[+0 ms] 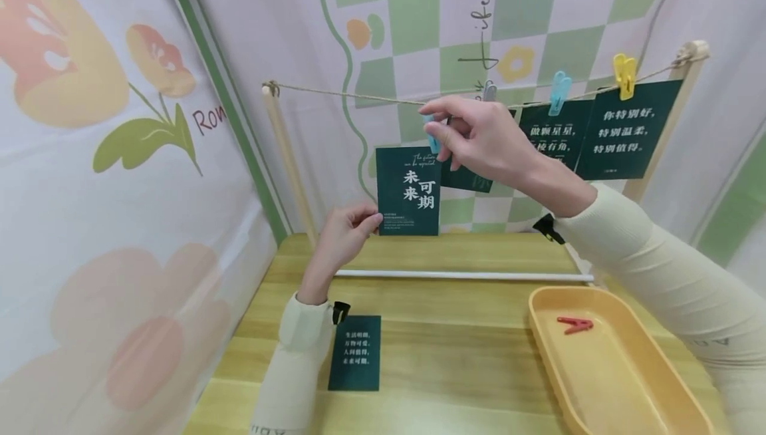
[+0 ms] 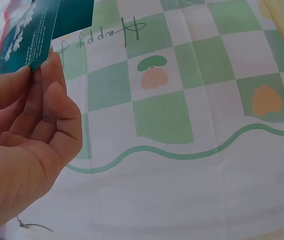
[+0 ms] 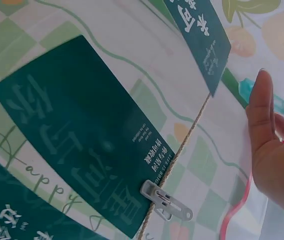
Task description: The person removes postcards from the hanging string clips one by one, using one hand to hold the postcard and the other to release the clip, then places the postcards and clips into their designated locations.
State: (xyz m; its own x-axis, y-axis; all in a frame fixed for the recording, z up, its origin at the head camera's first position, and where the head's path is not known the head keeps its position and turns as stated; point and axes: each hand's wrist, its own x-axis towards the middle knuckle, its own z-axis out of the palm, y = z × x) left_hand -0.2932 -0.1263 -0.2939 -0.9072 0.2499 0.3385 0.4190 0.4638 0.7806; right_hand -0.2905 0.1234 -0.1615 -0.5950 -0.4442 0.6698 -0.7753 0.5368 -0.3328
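Observation:
A dark green card with white lettering (image 1: 409,192) is pinched at its lower left edge by my left hand (image 1: 346,227). In the left wrist view, the thumb and fingers of the left hand (image 2: 29,120) hold that card (image 2: 29,40) from both faces. Beside the card's upper right corner, my right hand (image 1: 481,132) pinches a light blue clothespin (image 1: 432,136) just below the twine (image 1: 359,96). The right wrist view has the same clothespin (image 3: 247,90) at the fingers of the right hand (image 3: 274,130); whether it touches the card cannot be told.
Other green cards (image 1: 628,132) hang from the twine by a yellow clothespin (image 1: 624,76), a blue one (image 1: 559,92) and a grey one (image 3: 164,200). Another card (image 1: 354,355) lies on the wooden table. An orange tray (image 1: 541,315) at right holds a red clothespin (image 1: 576,324).

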